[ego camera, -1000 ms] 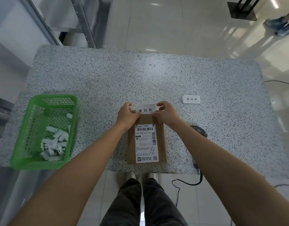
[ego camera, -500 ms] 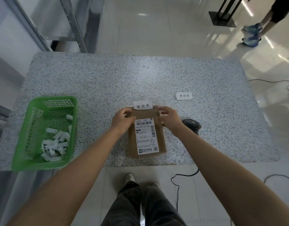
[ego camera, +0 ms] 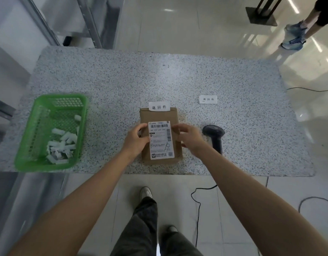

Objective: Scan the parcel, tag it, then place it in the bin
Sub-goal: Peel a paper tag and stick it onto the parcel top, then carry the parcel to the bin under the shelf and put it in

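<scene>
A flat brown parcel (ego camera: 159,115) lies on the speckled table (ego camera: 122,80) near its front edge, with a white shipping label (ego camera: 160,141) facing up. A white tag (ego camera: 159,107) with black characters sits at the parcel's far edge. My left hand (ego camera: 136,140) grips the parcel's left side, thumb on the label. My right hand (ego camera: 189,137) is at the parcel's right side, its fingers apart and curled over that edge. The green bin (ego camera: 81,126) stands at the table's left end, holding several white paper scraps.
A black handheld scanner (ego camera: 214,133) lies just right of my right hand, its cable (ego camera: 196,196) hanging to the floor. A second white tag (ego camera: 208,99) lies farther back on the right. Another person's feet (ego camera: 294,36) are on the floor beyond the table.
Both hands have let go of the tag at the parcel's far edge and slid back along its sides to the middle. The tag stays on the parcel.
</scene>
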